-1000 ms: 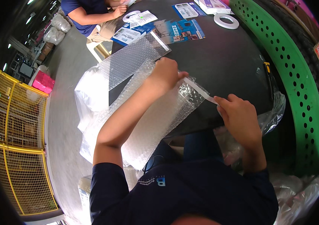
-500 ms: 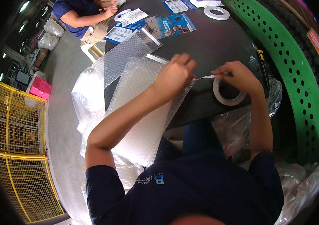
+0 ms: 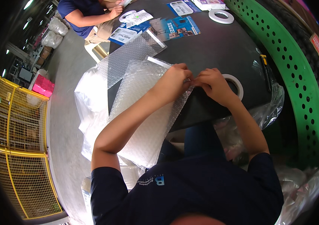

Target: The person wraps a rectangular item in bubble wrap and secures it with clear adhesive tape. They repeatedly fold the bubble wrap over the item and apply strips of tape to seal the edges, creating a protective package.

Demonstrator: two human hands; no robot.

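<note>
On my feed: bubble-wrap pouch [image 3: 135, 101] on the black table [image 3: 219, 48], overhanging its near edge. Left hand [image 3: 172, 82] over pouch's far-right corner, fingers bunched; can't tell what's clamped. If it drags, film may crease. Right hand [image 3: 215, 86] just right of pouch, fingertips meeting left's, grip hidden; sloppy pinch could stick tape to itself. Tape roll [image 3: 240, 88] right of pouch. Versus half a second ago: hands came together, stretched tape strand no longer visible.

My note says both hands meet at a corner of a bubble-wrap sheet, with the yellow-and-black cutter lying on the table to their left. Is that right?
No: the head view shows the cutter lying on the table to their right. The left hand and right hand do meet at a corner of a bubble-wrap sheet.
</note>
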